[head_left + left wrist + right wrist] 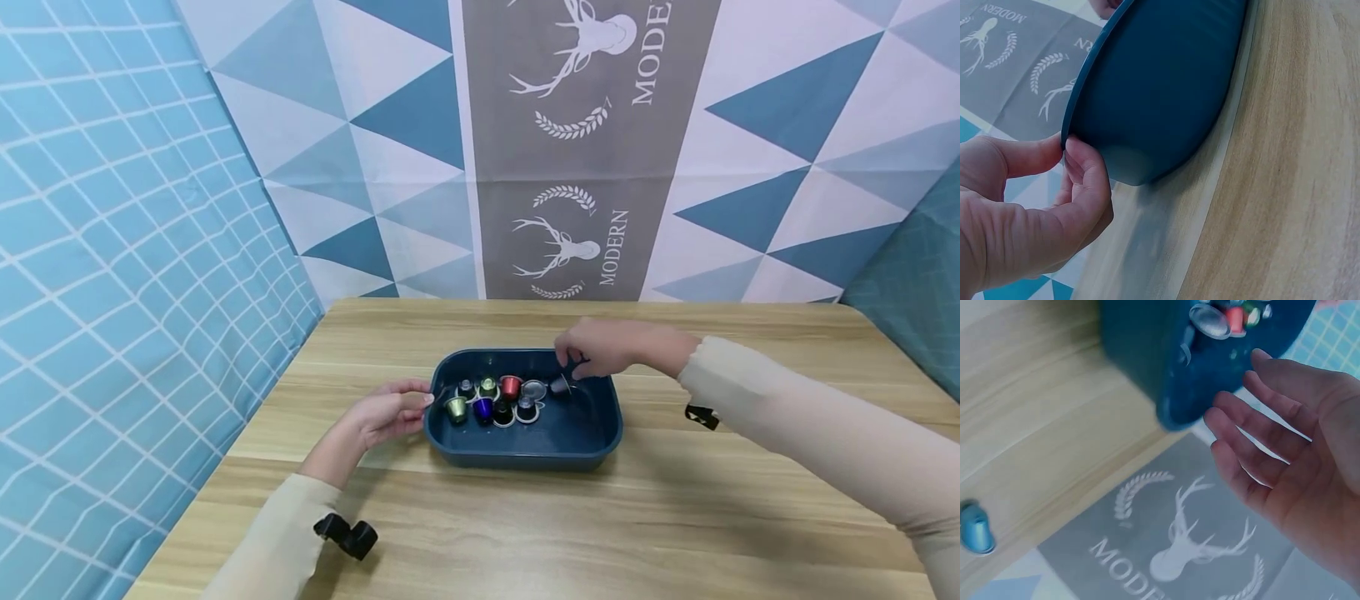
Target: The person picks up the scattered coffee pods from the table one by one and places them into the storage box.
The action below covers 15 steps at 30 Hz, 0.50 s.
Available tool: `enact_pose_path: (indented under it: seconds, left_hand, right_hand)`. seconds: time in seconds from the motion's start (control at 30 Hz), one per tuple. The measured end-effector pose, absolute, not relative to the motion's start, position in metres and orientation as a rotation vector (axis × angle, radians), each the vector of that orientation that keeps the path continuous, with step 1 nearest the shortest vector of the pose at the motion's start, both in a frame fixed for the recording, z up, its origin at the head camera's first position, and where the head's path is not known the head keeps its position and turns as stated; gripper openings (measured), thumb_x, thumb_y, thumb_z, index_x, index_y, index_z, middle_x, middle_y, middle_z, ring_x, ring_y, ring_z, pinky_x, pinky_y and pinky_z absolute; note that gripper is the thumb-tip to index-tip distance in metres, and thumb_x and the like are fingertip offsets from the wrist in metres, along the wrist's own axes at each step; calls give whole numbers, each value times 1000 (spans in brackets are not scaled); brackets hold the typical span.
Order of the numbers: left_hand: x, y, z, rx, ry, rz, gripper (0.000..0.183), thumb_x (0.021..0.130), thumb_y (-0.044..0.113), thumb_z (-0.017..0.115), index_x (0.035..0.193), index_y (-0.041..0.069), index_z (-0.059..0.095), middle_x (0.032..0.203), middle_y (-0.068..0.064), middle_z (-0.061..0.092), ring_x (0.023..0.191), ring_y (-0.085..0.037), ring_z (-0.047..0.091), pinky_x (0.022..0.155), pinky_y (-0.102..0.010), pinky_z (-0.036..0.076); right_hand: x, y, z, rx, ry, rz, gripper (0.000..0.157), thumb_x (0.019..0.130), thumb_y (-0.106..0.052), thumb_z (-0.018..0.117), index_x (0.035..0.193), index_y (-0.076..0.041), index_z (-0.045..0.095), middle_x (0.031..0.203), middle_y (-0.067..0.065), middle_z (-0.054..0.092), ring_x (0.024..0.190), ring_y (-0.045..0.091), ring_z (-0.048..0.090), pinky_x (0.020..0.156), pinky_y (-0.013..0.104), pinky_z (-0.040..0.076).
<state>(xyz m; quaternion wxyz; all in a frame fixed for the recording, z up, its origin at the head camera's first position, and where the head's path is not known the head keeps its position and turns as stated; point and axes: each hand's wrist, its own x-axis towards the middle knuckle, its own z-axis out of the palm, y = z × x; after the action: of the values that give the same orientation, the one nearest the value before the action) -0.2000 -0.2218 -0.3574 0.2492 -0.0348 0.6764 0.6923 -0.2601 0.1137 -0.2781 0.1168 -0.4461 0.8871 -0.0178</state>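
Note:
A dark blue plastic basin (525, 458) stands on the table with several coffee capsules inside, mostly toward its left and middle. Among them are a red capsule (511, 386), a blue capsule (483, 408) and a light green capsule (456, 409). Thumb and index finger of my left hand (393, 412) pinch the basin's left rim (1071, 115). My right hand (600, 346) is over the back right corner, its fingers loosely bent and apart, with nothing between them in the right wrist view. Just below it, a dark capsule (559, 384) lies tipped over in the basin.
On the wooden table (480, 533), a light blue capsule (975, 528) lies outside the basin, seen in the right wrist view. Behind the table hangs a patterned cloth (420, 208); a blue gridded cloth (112, 250) borders the left side.

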Motion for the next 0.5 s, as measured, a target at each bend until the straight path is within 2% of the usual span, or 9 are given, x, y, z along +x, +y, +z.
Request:
enact_pose_path:
  seconds: [0.13,0.37,0.5]
  left_hand:
    - [-200,-223,-357,-85,1832,1892,35,96,3,50,128,-4,38,71,7,58,63,-1,51,65,-17,50]
    - [-200,-223,-357,-88,1842,1880,36,96,4,51,128,-4,39,73,7,61,64,0,56,65,-17,51]
    - [-201,-223,-357,-94,1846,1880,36,96,5,52,128,-4,39,74,7,61,65,-1,56,65,-17,51]
  right_hand:
    - [-264,131,-277,-1291,2623,-105,16,87,-10,68,102,-5,65,95,8,67,83,16,60,77,34,54]
    - [-268,159,-282,-1281,2666,-212,13,88,-10,68,100,-6,66,92,4,66,82,14,60,75,34,53]
    - [-273,174,-290,-1276,2689,-302,10,88,-10,67,98,-8,66,93,4,67,83,14,60,78,39,54]
